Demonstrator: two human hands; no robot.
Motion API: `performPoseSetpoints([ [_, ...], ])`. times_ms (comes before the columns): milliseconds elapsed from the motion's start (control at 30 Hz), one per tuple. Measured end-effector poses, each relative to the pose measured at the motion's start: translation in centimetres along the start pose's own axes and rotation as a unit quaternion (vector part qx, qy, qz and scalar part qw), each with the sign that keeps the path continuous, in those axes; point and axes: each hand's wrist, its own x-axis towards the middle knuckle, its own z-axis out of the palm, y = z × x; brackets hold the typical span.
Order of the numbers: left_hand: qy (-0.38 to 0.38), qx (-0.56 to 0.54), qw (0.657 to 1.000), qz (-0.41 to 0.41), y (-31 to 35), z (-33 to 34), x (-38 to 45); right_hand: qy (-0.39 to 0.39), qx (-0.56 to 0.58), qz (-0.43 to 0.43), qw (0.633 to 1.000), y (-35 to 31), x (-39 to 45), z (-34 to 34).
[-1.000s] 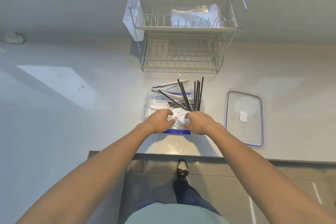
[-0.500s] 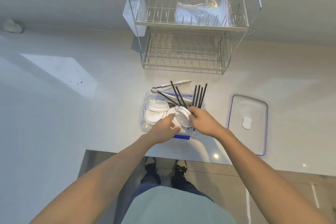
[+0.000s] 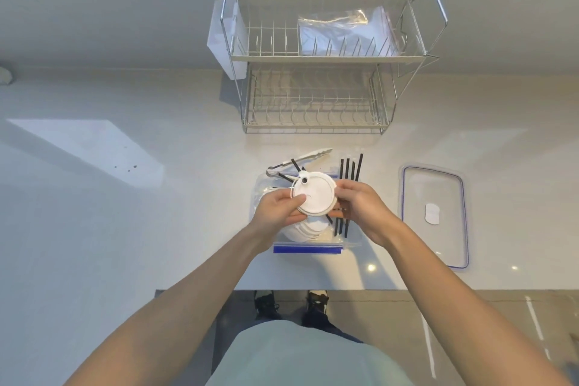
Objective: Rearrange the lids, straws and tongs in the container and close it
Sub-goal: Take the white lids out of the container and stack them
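Note:
A clear plastic container (image 3: 308,248) with a blue clip on its near edge stands on the white counter. Above it I hold a small stack of white cup lids (image 3: 315,194), my left hand (image 3: 279,208) gripping its left rim and my right hand (image 3: 360,205) its right rim. More white lids (image 3: 308,230) lie in the container below. Several black straws (image 3: 349,171) poke out over the far right side. Metal tongs (image 3: 300,161) rest across the far edge. The container's clear cover (image 3: 434,216), blue-rimmed, lies flat on the counter to the right.
A two-tier wire dish rack (image 3: 316,72) stands behind the container, with a clear plastic bag (image 3: 343,30) on its upper shelf. The counter's front edge (image 3: 282,290) runs just below the container, with floor and my shoes beyond.
Both hands have lifted a stack of white lids up out of the container and now hold it flat above the box. The camera view shifted slightly closer.

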Motion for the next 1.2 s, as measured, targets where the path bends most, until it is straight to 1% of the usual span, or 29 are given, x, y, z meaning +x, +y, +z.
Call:
performPoseSetpoints([
  [67,0.018,-0.051,0.999,0.003,0.7,-0.9,0.0,0.009,-0.009,0.008,1.000,-0.2,0.5,0.8],
  [100,0.031,-0.071,0.997,0.008,1.0,-1.5,0.0,0.022,-0.031,0.011,0.999,0.0,0.9,1.2],
  [133,0.046,-0.086,0.995,0.015,1.1,-2.0,0.1,0.035,-0.075,0.010,0.997,0.4,1.2,1.4],
  [167,0.061,-0.091,0.994,0.024,1.2,-2.6,0.1,0.045,-0.150,0.002,0.988,0.9,1.6,1.6],
  [200,0.072,-0.089,0.993,0.032,1.2,-3.2,0.2,0.043,-0.242,-0.011,0.969,1.6,2.0,1.6],
  [267,0.085,-0.073,0.993,0.040,1.2,-4.4,0.3,0.018,-0.413,-0.026,0.910,3.0,2.8,1.8],
  [333,0.093,-0.051,0.993,0.044,1.1,-5.2,0.1,-0.003,-0.522,-0.025,0.853,4.0,3.1,2.1],
  [367,0.095,-0.037,0.994,0.046,1.1,-5.4,0.1,-0.012,-0.555,-0.018,0.832,4.3,3.2,2.3],
  [433,0.094,-0.013,0.994,0.048,1.0,-5.8,0.0,-0.031,-0.596,-0.001,0.802,4.5,3.2,2.8],
  [533,0.090,0.021,0.995,0.042,0.4,-6.0,0.1,-0.047,-0.625,-0.001,0.779,4.5,3.4,3.1],
  [700,0.086,0.057,0.994,0.033,-0.2,-5.3,-0.4,-0.033,-0.641,0.006,0.767,4.1,4.2,3.3],
  [733,0.088,0.059,0.994,0.032,-0.3,-5.2,-0.4,-0.031,-0.637,0.009,0.770,3.9,4.2,3.3],
  [800,0.094,0.052,0.994,0.029,-0.4,-5.2,-0.4,-0.030,-0.612,0.010,0.790,3.6,4.1,3.2],
  [900,0.108,0.039,0.993,0.033,-0.3,-5.3,-0.4,-0.035,-0.536,0.027,0.843,3.0,3.6,2.5],
  [967,0.112,0.029,0.992,0.044,-0.3,-5.3,-0.3,-0.037,-0.486,0.045,0.872,2.4,3.0,2.1],
  [1100,0.106,0.012,0.993,0.051,-0.2,-4.7,-0.1,-0.039,-0.431,0.053,0.900,1.6,1.9,1.3],
  [1200,0.096,0.006,0.994,0.053,-0.1,-4.0,0.1,-0.014,-0.418,0.058,0.907,1.2,1.3,0.7],
])
